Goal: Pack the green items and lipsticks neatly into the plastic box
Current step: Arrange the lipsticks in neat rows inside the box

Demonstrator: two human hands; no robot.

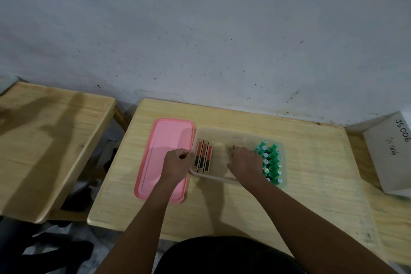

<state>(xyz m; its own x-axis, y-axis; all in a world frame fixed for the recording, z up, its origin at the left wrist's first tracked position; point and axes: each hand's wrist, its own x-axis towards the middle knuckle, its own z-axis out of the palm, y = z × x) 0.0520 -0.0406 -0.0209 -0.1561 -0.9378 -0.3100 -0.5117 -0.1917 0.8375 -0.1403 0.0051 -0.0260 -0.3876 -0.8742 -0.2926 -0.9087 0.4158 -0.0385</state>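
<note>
Left hand point(176, 162), fingers curled, at the left wall of the plastic box point(213, 176); what it grasps cannot be told. Right hand point(244, 162), mid-box, pinches a lipstick point(233, 147). Best set flush beside the boxed lipsticks point(203, 158) at the left end; green bottles point(271, 162) fill the right end.

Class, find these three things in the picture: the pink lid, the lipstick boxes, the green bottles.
pink lid point(155, 158), head view, on its flat middle panel.
lipstick boxes point(202, 158), head view, on the middle box's front.
green bottles point(273, 156), head view, on a bottle mid-cluster.
</note>
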